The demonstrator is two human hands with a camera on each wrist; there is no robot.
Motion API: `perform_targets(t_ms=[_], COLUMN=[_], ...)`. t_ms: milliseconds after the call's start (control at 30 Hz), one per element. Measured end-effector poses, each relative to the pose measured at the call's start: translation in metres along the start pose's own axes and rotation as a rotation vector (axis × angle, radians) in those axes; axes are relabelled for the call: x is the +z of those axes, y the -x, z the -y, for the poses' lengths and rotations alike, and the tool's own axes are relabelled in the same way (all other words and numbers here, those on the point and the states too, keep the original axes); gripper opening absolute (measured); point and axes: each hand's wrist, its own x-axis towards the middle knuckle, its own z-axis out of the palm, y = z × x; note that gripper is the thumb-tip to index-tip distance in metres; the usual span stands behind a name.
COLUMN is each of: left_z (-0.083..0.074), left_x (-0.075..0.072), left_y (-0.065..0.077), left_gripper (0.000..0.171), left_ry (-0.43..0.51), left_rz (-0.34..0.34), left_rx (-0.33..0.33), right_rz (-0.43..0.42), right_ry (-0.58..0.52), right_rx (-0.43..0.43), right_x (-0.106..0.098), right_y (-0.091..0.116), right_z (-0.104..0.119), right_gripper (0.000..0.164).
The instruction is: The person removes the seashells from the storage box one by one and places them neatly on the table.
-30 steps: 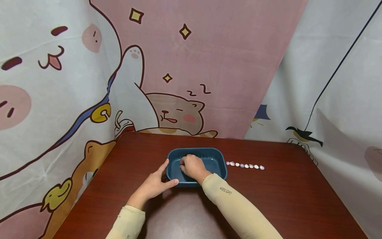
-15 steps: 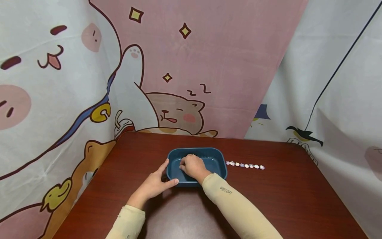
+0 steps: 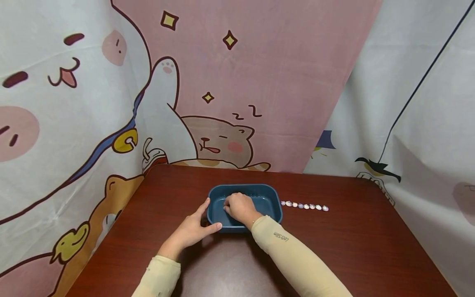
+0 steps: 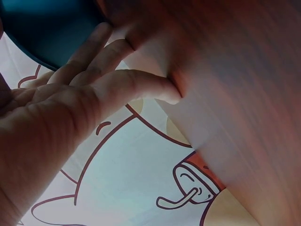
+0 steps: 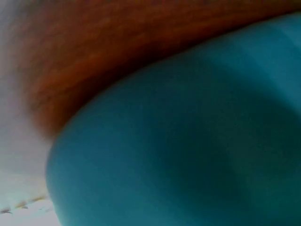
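A dark blue rectangular tub [image 3: 267,189] sits on the table in the head view. My left hand [image 3: 191,229] spans its near left corner, thumb at the front rim and index finger along the left side. In the left wrist view, the left fingers [image 4: 141,84] reach down to the wood beside the tub [image 4: 47,28]. My right hand [image 3: 239,207] is inside the tub, knuckles up and fingers bent down; its fingertips are hidden, and I cannot tell whether they hold anything. The right wrist view is mostly filled by the tub's blue side [image 5: 141,155].
Several small white and purple shell-like pieces [image 3: 306,206] form a row running right from the tub's right side. The reddish-brown table [image 3: 356,247] extends to a cartoon-printed cloth [image 3: 282,82] hanging behind it and along both sides.
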Motion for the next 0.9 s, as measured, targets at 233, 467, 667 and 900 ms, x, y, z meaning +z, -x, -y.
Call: perform_targets(t_ms=[233,467,667,900], left_z=[0.001,-0.002,-0.002,0.0], left_x=[0.001,-0.001,0.002,0.001], left_y=[0.0,0.001,0.001,0.0], left_gripper=[0.104,0.103,0.103,0.104], left_ry=[0.004,-0.007,-0.034,-0.027], left_rz=[0.007,0.004,-0.007,-0.008], left_rx=[-0.003,0.004,0.012,0.021], right_rz=[0.039,0.002,-0.087,-0.137], right_ry=[-0.039,-0.184,-0.226,-0.177], right_rx=[-0.03,-0.058,-0.021,0.228], right_x=[-0.007,-0.046,-0.095,-0.126], right_y=[0.006,0.025,0.054,0.102], right_z=[-0.002,-0.017,-0.069,-0.19], right_gripper=[0.015,0.015,0.015,0.025])
